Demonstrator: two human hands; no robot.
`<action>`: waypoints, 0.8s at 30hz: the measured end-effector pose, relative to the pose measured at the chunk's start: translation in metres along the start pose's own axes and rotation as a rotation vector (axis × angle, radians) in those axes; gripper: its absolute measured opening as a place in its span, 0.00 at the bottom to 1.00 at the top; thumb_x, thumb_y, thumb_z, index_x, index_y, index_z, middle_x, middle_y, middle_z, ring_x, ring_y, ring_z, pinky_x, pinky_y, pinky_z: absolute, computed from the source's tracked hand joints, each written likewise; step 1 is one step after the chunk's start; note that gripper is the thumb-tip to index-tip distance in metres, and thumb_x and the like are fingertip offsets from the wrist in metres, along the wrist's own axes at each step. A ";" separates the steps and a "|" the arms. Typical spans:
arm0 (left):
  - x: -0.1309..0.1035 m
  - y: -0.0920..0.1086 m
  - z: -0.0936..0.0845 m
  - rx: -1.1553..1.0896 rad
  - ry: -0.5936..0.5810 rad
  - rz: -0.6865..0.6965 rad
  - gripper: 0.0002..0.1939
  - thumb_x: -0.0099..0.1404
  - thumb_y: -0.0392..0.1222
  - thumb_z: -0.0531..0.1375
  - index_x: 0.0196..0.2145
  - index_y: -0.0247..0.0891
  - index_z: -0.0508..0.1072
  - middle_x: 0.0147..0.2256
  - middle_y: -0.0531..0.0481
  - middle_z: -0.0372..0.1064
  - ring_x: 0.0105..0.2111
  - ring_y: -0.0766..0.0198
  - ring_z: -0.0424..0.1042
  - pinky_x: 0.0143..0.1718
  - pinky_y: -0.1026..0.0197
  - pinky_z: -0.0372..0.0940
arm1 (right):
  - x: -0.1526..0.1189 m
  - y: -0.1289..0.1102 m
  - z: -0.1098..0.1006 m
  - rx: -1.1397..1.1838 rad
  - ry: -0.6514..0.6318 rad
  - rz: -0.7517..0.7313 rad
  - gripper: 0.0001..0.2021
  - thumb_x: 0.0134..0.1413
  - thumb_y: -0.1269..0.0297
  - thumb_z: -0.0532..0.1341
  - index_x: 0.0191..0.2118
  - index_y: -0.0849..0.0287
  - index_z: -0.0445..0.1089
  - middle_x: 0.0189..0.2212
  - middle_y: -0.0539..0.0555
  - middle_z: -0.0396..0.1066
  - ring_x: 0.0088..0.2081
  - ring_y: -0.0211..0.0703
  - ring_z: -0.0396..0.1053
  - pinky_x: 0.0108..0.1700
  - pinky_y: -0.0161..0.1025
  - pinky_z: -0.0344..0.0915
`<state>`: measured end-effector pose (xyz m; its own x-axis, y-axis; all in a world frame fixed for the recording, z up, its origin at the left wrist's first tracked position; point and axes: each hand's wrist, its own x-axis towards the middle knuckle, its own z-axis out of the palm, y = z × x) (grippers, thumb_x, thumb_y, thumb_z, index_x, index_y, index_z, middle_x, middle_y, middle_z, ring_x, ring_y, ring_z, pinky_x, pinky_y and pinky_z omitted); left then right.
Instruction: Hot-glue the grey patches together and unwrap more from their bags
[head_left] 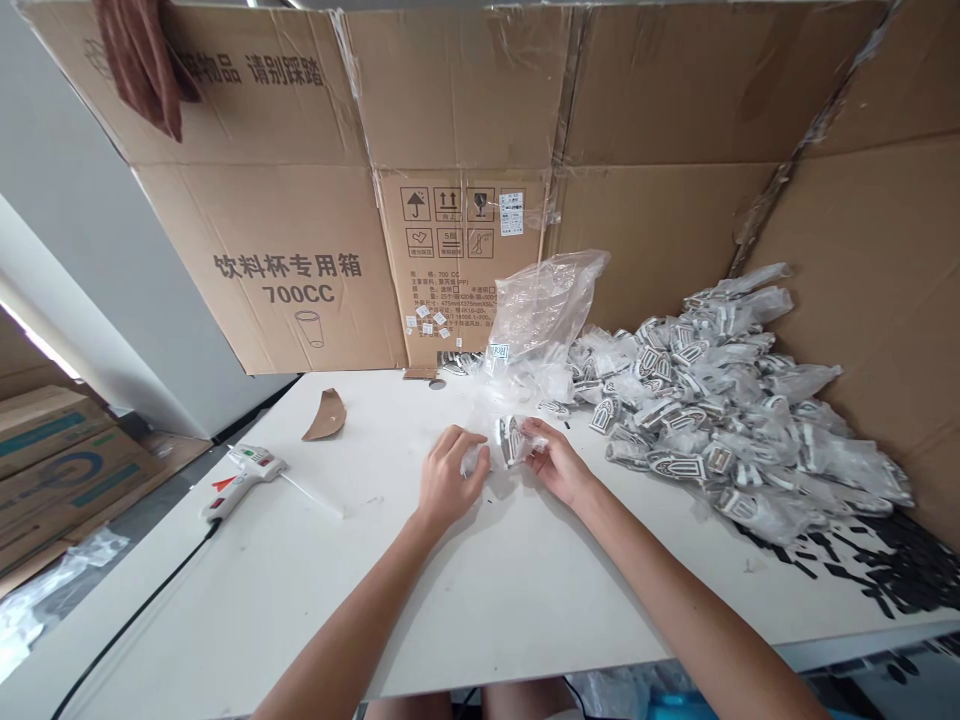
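A glue gun (pixel 241 490) is lying on the table's (pixel 322 590) left side, its black cord (pixel 176 572) trailing away. A cardboard scrap (pixel 325 416) is resting near it. Cardboard panels (pixel 289 210) are standing behind, a brown cloth (pixel 142 60) hanging over one. Boxes (pixel 67 470) are sitting far left.

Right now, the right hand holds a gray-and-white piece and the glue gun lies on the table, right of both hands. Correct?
Not quite: the head view shows the glue gun on the table, left of the left hand. The right hand does hold the gray-and-white piece.
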<state>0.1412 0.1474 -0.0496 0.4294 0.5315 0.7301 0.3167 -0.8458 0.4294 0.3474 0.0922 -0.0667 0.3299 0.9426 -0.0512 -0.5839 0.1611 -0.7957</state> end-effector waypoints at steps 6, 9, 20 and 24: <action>0.001 0.000 0.000 -0.002 -0.067 0.012 0.10 0.78 0.48 0.57 0.40 0.42 0.75 0.36 0.48 0.74 0.39 0.55 0.72 0.45 0.51 0.63 | -0.005 0.005 0.008 -0.031 -0.051 -0.001 0.16 0.45 0.54 0.80 0.35 0.53 0.78 0.39 0.51 0.81 0.41 0.47 0.77 0.44 0.41 0.76; 0.002 -0.004 0.001 -0.020 -0.052 -0.022 0.12 0.79 0.46 0.56 0.37 0.42 0.72 0.34 0.50 0.72 0.38 0.57 0.71 0.44 0.52 0.61 | -0.009 0.006 0.011 -0.020 -0.089 0.009 0.15 0.47 0.54 0.80 0.35 0.53 0.78 0.39 0.51 0.80 0.42 0.46 0.77 0.47 0.42 0.76; 0.002 -0.018 0.004 0.005 0.018 -0.103 0.14 0.81 0.42 0.54 0.34 0.42 0.68 0.33 0.52 0.71 0.35 0.59 0.71 0.44 0.54 0.59 | -0.011 -0.002 0.008 -0.222 -0.084 -0.046 0.18 0.47 0.52 0.77 0.42 0.51 0.78 0.40 0.53 0.82 0.41 0.49 0.78 0.41 0.42 0.73; 0.002 -0.021 0.002 0.157 0.049 -0.022 0.12 0.81 0.41 0.53 0.37 0.43 0.70 0.35 0.49 0.72 0.37 0.56 0.70 0.45 0.52 0.58 | 0.004 -0.006 -0.011 -0.546 0.161 -0.276 0.16 0.55 0.45 0.66 0.38 0.53 0.76 0.39 0.57 0.80 0.46 0.56 0.79 0.47 0.48 0.75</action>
<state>0.1368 0.1665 -0.0584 0.3804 0.5436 0.7482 0.4553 -0.8142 0.3602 0.3602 0.0917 -0.0685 0.5466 0.8251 0.1432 -0.0132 0.1795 -0.9837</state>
